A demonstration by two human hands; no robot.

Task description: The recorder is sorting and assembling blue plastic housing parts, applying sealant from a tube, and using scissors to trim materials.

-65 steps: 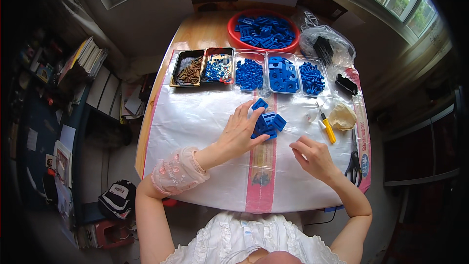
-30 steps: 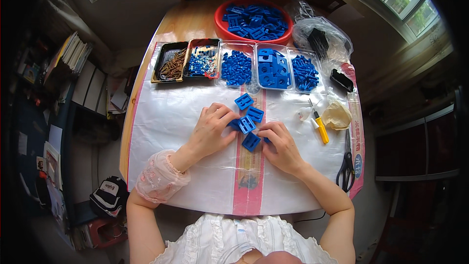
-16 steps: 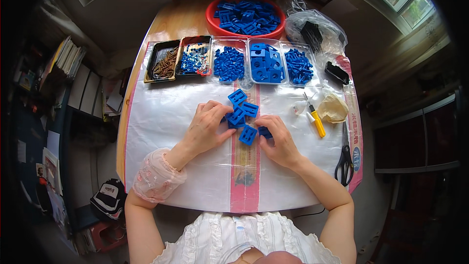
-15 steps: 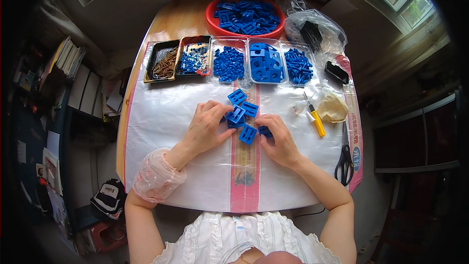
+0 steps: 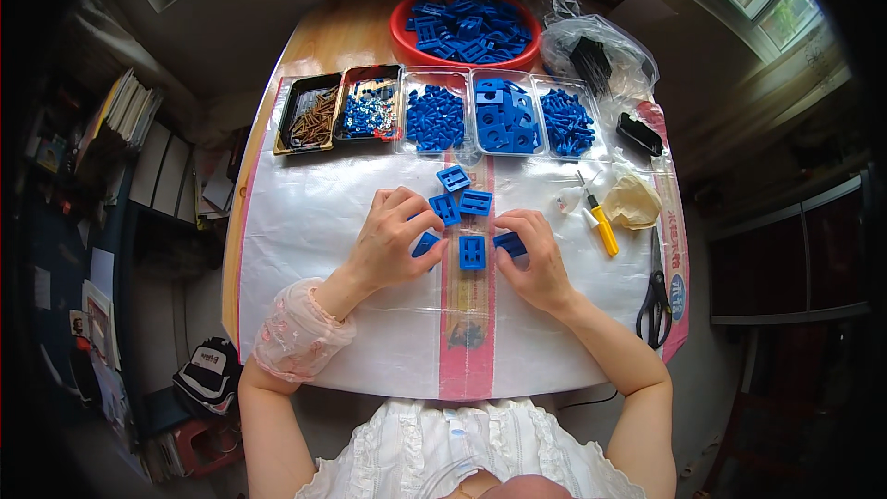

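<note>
Several blue rectangular plastic pieces with twin slots lie loosely grouped at the table's middle. One slotted piece lies squarely between my hands, and another piece is farthest from me. My left hand is curled, its thumb and fingers around a partly covered blue piece. Just beyond those fingers, two pieces touch each other, a tilted one and one to its right. My right hand bends its fingers and thumb round another blue piece, mostly hidden beneath them.
Behind the pieces stands a row of trays: brown screws, small metal-and-blue parts, blue pegs, blue blocks and more blue parts. Beyond is a red basin. Rightward lie a yellow screwdriver and black scissors.
The clustered pieces have spread apart. The one stacked on top by my left fingers is off the pile, and the tilted piece between my hands has turned straight. Both hands stay close by.
</note>
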